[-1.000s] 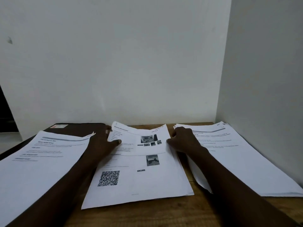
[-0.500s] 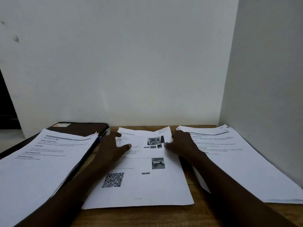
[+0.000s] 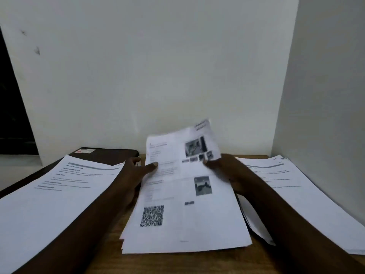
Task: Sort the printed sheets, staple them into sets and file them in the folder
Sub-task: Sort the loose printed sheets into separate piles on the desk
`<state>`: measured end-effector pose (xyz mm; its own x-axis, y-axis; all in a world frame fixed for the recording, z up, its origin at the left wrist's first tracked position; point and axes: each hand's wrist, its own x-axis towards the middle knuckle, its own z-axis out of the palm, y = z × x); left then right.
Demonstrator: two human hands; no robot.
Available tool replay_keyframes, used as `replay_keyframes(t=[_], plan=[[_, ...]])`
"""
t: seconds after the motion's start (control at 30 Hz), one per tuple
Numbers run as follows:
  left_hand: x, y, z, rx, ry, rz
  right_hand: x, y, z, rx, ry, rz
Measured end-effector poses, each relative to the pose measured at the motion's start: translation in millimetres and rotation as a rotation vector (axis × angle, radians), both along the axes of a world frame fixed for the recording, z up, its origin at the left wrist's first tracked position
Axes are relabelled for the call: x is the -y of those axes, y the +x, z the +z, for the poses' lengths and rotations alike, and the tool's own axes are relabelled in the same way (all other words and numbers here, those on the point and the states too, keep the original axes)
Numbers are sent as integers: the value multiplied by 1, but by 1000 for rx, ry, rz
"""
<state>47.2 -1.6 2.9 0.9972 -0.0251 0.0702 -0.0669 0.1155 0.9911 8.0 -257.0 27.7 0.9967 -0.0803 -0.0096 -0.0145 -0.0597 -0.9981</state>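
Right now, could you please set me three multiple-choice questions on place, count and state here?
1. Where is the QR code on the middle stack's top sheet? A lower left; B upper right; C top centre.
2. How many paper stacks show? A two; B three; C five.
3. The middle stack's far end is: A flat; B raised; C rolled up.
1 A: it is printed near the lower left corner.
2 B: left stack, middle stack, right stack.
3 B: left hand and right hand grip its sides, curling it upward.
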Motion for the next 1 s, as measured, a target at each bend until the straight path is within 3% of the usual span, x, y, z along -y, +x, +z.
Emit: replay_keyframes(t=[0.1,0.17,0.23,0.33,0.43,1.0], plan=[[1,-16,19,6,-83,-203,7,-6,14,185,138,3],[9,-29,33,74,-97,-277,2,-12,24,342,58,-110],[18,-40,46,310,-49,-158,-4,-19,35,522,-49,-223],[23,-57,67,674,73,94,-13,-30,56,716,15,-249],[27,-71,76,801,61,149,-22,-40,74,825,56,-193],[13,-38,41,356,0,-4,-36,-36,36,641,-234,-138]])
